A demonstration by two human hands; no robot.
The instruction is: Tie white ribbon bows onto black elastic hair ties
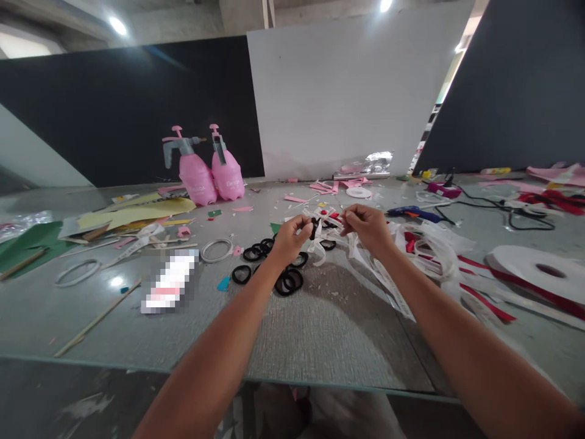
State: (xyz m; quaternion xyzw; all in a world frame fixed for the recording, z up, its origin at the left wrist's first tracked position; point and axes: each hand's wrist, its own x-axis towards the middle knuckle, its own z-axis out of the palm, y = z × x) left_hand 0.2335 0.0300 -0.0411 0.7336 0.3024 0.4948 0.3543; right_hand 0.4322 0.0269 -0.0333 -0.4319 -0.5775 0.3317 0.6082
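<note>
Above the table (150, 341), the right hand (365, 225) had fingertips nearly together, any hold unclear; the left hand (295, 236) pinched, near white ribbon (320, 253), a black hair tie (314, 227). Positioning the tie seemed in hand, next calling for steady fingertips.

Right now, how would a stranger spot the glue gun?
Find the big white panel behind the table. Below its lower right corner, just right of the right hand, lies the glue gun: dark blue with an orange patch, unlike the white ribbons nearer the viewer.
</note>
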